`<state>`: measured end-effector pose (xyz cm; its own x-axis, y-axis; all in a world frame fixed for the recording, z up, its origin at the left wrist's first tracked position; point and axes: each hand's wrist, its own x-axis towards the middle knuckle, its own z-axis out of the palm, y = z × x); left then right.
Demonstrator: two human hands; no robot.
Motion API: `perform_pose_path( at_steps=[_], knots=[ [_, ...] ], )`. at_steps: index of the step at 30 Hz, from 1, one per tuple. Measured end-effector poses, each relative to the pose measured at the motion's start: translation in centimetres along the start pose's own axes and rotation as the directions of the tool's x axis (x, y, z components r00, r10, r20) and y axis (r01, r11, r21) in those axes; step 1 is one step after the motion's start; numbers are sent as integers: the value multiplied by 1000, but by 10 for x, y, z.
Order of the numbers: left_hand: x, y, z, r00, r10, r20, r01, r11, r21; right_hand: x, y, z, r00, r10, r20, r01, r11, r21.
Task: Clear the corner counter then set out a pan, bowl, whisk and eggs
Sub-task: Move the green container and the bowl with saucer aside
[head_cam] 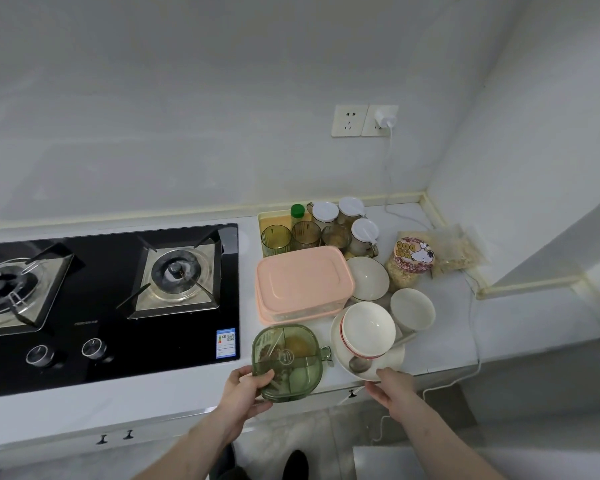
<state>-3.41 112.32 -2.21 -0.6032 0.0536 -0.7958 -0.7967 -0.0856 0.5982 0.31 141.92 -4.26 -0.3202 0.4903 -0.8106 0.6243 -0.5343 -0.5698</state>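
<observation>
A green see-through divided box (289,361) with dried goods sits at the counter's front edge, and my left hand (246,389) grips its near left corner. To its right, a white plate (392,363) carries a stack of white bowls (368,330) and a metal spoon (360,364). My right hand (390,384) pinches the plate's near rim, thumb on top. Behind stand a pink lidded box (303,282) and two more white bowls (367,278) (413,309). No pan, whisk or eggs are in view.
A yellow tray (271,216) at the back holds green tumblers (276,240), a green-capped bottle and white-lidded jars (325,215). A cereal jar (409,261) and bag (459,249) lie in the corner. A black gas hob (118,306) fills the left. A white cable (475,341) trails off the counter.
</observation>
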Motion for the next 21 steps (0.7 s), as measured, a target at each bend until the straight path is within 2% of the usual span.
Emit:
perform_pose_path(
  at_steps=[11,15,17,19,20,21],
  knots=[
    [0,-6,17,984,93,-151,-93,996,7,0,8,-1,998,-50,-36,48,998,-44],
    [-3,-7,14,981,121,-155,-118,993,32,-1,11,0,997,-67,-39,65,997,-44],
    [-5,-7,10,975,165,-147,-142,977,160,-3,13,0,997,-71,-39,68,996,-56],
    [-9,-4,7,946,285,-154,-218,912,347,-1,15,-1,996,-86,-34,83,993,-82],
    [-12,-1,7,904,401,-152,-291,834,470,-1,15,-1,996,-90,-29,87,992,-94],
    [-15,3,6,835,538,-115,-374,708,599,1,16,-1,995,-93,-26,90,990,-108]
  ],
)
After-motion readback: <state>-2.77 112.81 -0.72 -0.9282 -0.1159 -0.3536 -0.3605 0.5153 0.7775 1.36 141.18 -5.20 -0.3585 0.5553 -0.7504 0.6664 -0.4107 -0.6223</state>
